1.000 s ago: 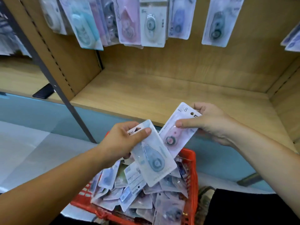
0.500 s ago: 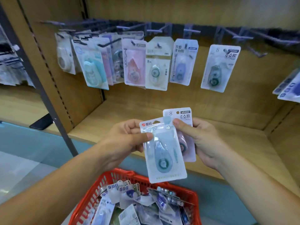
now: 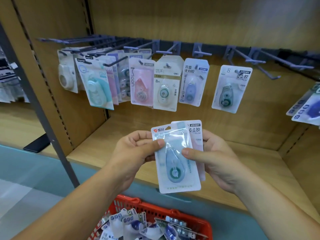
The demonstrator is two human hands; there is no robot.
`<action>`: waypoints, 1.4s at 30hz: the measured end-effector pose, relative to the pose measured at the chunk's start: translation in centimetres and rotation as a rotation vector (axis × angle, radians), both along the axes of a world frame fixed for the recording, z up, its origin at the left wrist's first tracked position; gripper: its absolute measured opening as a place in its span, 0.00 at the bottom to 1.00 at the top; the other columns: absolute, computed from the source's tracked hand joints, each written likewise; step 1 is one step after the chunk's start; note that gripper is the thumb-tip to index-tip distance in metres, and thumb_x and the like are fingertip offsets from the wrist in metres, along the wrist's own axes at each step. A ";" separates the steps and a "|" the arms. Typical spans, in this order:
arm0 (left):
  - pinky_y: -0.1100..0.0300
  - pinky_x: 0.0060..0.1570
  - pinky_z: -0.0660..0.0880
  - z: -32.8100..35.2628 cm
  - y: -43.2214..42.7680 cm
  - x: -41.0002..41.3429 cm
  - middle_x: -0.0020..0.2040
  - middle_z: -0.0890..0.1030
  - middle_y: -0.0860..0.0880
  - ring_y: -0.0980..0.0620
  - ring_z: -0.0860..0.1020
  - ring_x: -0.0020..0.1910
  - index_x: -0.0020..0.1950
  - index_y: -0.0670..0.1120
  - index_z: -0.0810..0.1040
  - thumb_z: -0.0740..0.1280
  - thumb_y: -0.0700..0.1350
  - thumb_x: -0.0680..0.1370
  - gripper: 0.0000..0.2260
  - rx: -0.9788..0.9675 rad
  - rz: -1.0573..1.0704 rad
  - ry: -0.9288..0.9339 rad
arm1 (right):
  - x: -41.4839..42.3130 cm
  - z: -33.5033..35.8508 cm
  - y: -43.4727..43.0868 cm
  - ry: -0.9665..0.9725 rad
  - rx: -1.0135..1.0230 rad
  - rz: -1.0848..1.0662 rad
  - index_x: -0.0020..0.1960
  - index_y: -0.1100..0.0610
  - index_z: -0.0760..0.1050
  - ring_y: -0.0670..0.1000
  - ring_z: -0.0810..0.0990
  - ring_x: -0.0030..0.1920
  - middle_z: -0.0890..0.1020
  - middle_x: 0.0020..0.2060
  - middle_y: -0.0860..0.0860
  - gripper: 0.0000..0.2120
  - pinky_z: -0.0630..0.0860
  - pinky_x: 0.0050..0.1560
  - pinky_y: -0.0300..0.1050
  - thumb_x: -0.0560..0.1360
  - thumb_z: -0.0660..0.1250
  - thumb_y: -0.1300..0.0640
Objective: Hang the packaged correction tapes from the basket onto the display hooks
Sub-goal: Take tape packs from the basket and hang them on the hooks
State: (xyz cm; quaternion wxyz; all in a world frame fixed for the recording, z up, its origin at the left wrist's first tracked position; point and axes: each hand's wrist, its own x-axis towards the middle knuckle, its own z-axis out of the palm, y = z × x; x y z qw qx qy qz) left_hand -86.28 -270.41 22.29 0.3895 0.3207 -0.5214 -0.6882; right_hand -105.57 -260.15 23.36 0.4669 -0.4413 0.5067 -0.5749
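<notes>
The left hand (image 3: 135, 151) and right hand (image 3: 216, 160) pinch a blue correction tape pack (image 3: 176, 163) stacked on a pink pack (image 3: 197, 136), long axes vertical, hang-tabs up. Both packs sit above the basket (image 3: 155, 209), below bare hooks (image 3: 256, 61).

Tape packs (image 3: 165, 84) on display hooks (image 3: 201, 53)

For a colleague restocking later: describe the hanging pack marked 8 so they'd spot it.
Follow the hook rail across the wooden shelf back. Right of the crowded packs, one pack hangs apart; only it holds a dark grey-green dispenser.
</notes>
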 end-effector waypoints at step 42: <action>0.69 0.52 0.80 2.9 2.0 -1.3 0.58 0.83 0.63 0.66 0.81 0.57 0.64 0.60 0.72 0.86 0.39 0.63 0.38 -0.536 0.260 -0.132 | 1.6 6.3 -0.7 -0.004 -0.266 -0.455 0.62 0.55 0.80 0.54 0.87 0.55 0.88 0.54 0.53 0.15 0.83 0.45 0.43 0.79 0.69 0.69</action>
